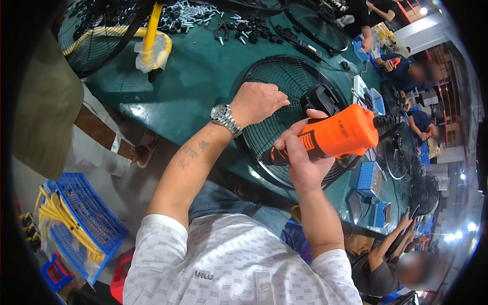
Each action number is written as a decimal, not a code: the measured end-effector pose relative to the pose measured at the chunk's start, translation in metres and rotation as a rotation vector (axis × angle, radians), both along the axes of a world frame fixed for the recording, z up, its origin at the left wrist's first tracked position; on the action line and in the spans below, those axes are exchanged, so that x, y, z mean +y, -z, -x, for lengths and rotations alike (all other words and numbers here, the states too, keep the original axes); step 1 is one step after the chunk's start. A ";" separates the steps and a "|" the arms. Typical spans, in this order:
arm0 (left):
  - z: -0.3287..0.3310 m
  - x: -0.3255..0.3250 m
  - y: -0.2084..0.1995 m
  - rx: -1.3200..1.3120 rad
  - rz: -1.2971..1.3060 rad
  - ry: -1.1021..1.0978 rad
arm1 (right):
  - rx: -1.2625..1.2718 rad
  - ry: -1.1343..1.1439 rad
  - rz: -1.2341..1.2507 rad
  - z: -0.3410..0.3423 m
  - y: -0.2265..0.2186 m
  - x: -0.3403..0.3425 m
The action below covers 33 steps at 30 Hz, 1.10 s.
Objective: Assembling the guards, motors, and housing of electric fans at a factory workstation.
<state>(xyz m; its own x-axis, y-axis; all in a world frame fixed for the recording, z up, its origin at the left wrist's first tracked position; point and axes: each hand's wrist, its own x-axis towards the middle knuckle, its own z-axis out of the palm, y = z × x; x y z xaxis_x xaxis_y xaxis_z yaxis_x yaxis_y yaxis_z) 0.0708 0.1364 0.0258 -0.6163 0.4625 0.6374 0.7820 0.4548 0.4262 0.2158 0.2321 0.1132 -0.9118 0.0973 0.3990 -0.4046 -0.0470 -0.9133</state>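
So a round black fan cage is laid flat on the green table, right in front of the person, with a black motor block sitting in its middle. An orange power driver is gripped in the right hand, fingers wrapped around it, and it's held over the right-hand side of the cage, coiled black cord coming off the back. The left hand is held over the cage's left side with the fingers bunched up; can't tell if anything small is pinched in there. A metal watch is worn on that wrist. Past the cage and off to its left, loose screws are scattered, plus pliers and a bent yellow tube. A blue box is parked just right of the cage.
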 end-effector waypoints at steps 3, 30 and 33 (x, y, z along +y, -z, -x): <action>0.000 0.000 0.001 0.010 -0.008 -0.002 | -0.021 -0.024 -0.009 0.001 -0.001 0.001; 0.000 0.001 -0.004 0.024 0.108 0.024 | 0.142 -0.376 -0.375 0.000 0.009 0.014; -0.001 0.001 -0.006 -0.049 0.187 -0.023 | 0.106 -0.326 -0.199 -0.008 -0.001 0.016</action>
